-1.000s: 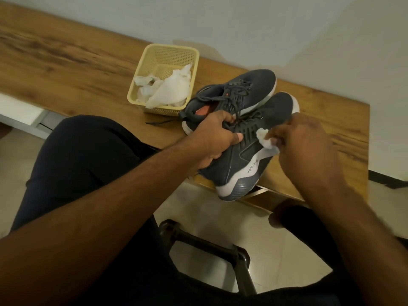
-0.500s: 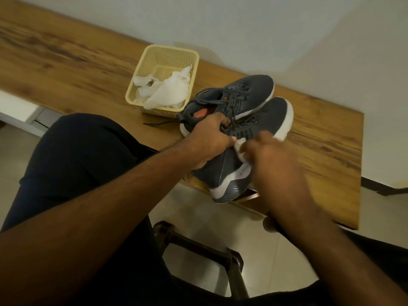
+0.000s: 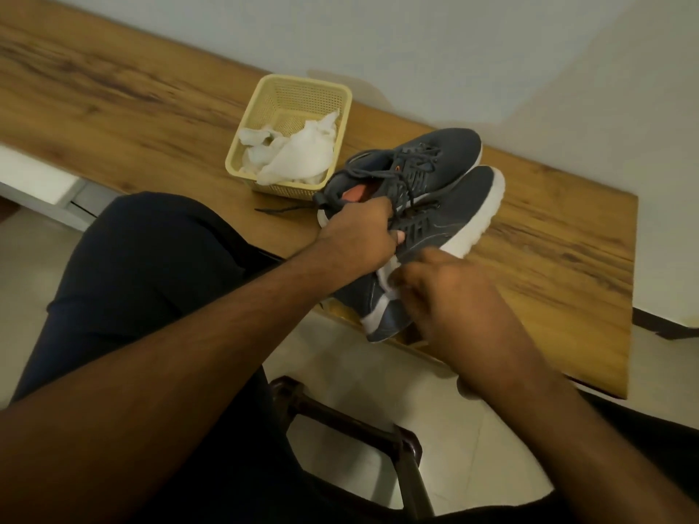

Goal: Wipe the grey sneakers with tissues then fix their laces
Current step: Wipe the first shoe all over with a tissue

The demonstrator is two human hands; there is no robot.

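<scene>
The left hand (image 3: 359,240) grips the near grey sneaker (image 3: 435,236) around its collar and tongue, fingers curled over the laces and the thumb pressed against the side panel. Just below that thumb, the right hand (image 3: 450,293) pinches a small wad of tissue (image 3: 387,276) against the shoe's flank, near the heel. This hand is blurred, so only the pinch itself can be read, not how each finger lies. The heel of the held shoe hangs past the edge of the wooden table (image 3: 567,266), toward the person's lap, while its toe rests on the tabletop.

Beyond the left knuckles sits the second sneaker (image 3: 427,160), touching the first along its side, with one lace (image 3: 287,209) trailing loose onto the wood. Further out from the left fingers, a yellow basket (image 3: 302,92) holds crumpled tissues (image 3: 295,156).

Wiping looks to be underway on one side of one shoe, and the laces are not yet fixed.

The risks, as I judge them: the tissue is small and thin, so hard rubbing may shred it and leave lint on the fabric. With the heel off the table, a slackened left grip during a firm stroke could tip the shoe to the floor. A wide stroke could also nudge the second shoe toward the basket
</scene>
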